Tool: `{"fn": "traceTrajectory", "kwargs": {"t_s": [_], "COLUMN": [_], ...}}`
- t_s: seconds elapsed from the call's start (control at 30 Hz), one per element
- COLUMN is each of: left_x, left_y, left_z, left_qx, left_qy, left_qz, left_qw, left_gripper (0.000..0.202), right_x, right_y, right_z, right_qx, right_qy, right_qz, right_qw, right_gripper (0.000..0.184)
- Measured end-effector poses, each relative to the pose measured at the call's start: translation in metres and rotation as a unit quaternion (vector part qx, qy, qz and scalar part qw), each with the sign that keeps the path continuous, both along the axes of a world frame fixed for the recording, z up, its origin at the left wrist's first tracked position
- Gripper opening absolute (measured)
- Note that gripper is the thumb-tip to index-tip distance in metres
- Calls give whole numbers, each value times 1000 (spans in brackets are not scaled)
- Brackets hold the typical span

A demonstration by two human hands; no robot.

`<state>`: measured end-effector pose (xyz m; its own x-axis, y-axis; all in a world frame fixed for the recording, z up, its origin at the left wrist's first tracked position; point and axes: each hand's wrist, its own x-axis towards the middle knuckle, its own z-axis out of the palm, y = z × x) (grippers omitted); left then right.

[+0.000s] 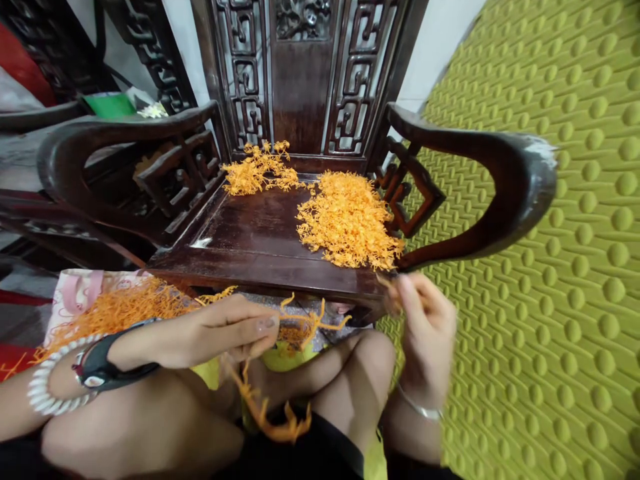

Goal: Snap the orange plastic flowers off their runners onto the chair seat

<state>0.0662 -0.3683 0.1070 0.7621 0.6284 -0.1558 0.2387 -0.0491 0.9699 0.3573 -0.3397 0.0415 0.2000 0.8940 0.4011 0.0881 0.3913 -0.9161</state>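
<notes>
My left hand (215, 333) pinches an orange branched plastic strand (314, 321) between thumb and fingers. One forked end points right, while another length of orange strand (280, 427) droops below the hand over my lap. Off to the right, my right hand (426, 327) is closed around a small thin dark object (386, 279), blurred at its tip, near the chair seat's front edge. It is apart from the strand. On the chair seat (250, 223), a big heap of small orange pieces (347, 220) lies at the right and a smaller orange cluster (260, 170) at the back left.
The carved dark wooden chair has a curved left armrest (125, 130) and right armrest (505, 160). A pale bag (75, 293) piled with orange strands (130, 303) stands at lower left. A yellow-green knobbly surface (575, 280) fills the right side. A green container (110, 105) sits behind at left.
</notes>
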Motion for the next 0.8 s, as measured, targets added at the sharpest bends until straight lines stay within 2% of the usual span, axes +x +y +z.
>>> {"fn": "traceTrajectory", "kwargs": {"t_s": [0.03,0.1,0.2,0.27,0.37,0.43,0.5,0.53,0.57,0.63,0.67,0.73,0.8], "left_x": [3,8,12,13,15,19,25,28,31,37,41,46,50], "left_y": [0,1,5,9,16,21,25,27,28,31,32,34,38], "left_z": [1,3,9,14,18,17,15,13,12,10,9,8,6], "left_qx": [-13,-39,-41,-29,-35,-53,-80,-94,-105,-116,-116,-106,-93], "left_qy": [-14,-54,-87,-108,-173,-207,-220,-224,-230,-244,-254,-276,-300], "left_qz": [15,56,130,177,213,212,201,193,184,162,156,155,165], "left_qw": [1000,996,987,978,961,954,951,951,950,949,948,943,935], "left_gripper": [40,39,38,35,25,20,18,18,18,19,18,18,17], "right_x": [-6,-13,-8,-1,5,1,-11,-20,-29,-50,-60,-75,-85], "right_y": [22,69,126,147,150,136,110,93,76,41,25,1,-12], "right_z": [-8,-21,-33,-38,-39,-36,-28,-23,-18,-9,-6,-4,-8], "right_qx": [13,62,45,26,33,61,107,129,140,124,101,47,0], "right_qy": [-62,-187,-331,-358,-346,-320,-255,-210,-155,-45,14,108,162], "right_qz": [-43,-132,-184,-190,-200,-245,-255,-222,-157,35,137,301,376], "right_qw": [997,972,925,914,916,913,926,943,965,991,985,946,912], "right_gripper": [23,19,26,28,31,34,35,33,33,43,52,76,99]}}
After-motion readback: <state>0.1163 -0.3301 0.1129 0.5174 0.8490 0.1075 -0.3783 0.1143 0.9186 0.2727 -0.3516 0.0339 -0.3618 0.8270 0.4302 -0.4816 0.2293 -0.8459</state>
